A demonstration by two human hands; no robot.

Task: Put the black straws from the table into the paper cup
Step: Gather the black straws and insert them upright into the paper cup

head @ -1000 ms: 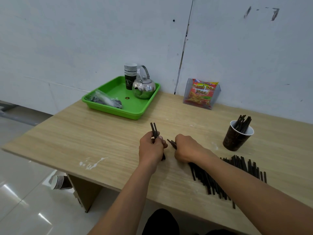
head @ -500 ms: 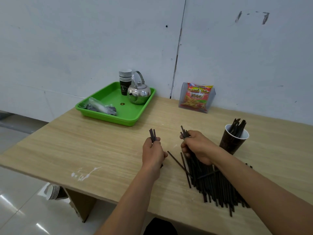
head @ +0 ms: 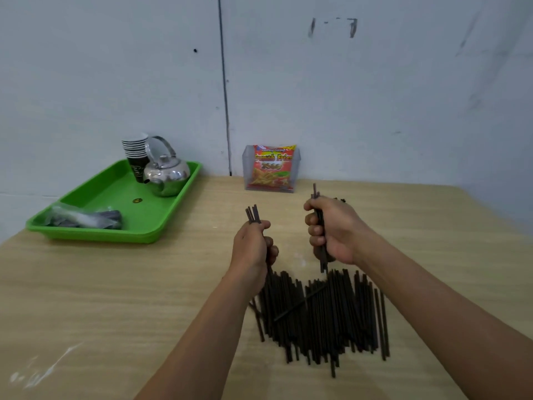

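Note:
A big pile of black straws (head: pixel 323 310) lies on the wooden table (head: pixel 115 298) just in front of me. My left hand (head: pixel 252 249) is closed around a small bundle of black straws (head: pixel 253 214) whose ends stick up above the fist. My right hand (head: pixel 331 229) grips another bundle of straws (head: pixel 315 192) upright, above the far edge of the pile. The paper cup is hidden behind my right hand; only a few straw tips (head: pixel 342 200) show beside it.
A green tray (head: pixel 115 194) at the back left holds a steel kettle (head: pixel 165 174), a stack of paper cups (head: pixel 135 154) and a plastic bag (head: pixel 83 219). A snack packet in a clear holder (head: pixel 271 168) stands against the wall.
My right hand has lifted its bundle of straws up off the pile and turned it upright. The view has shifted, so the cup now sits behind that hand. My left hand keeps its bundle.

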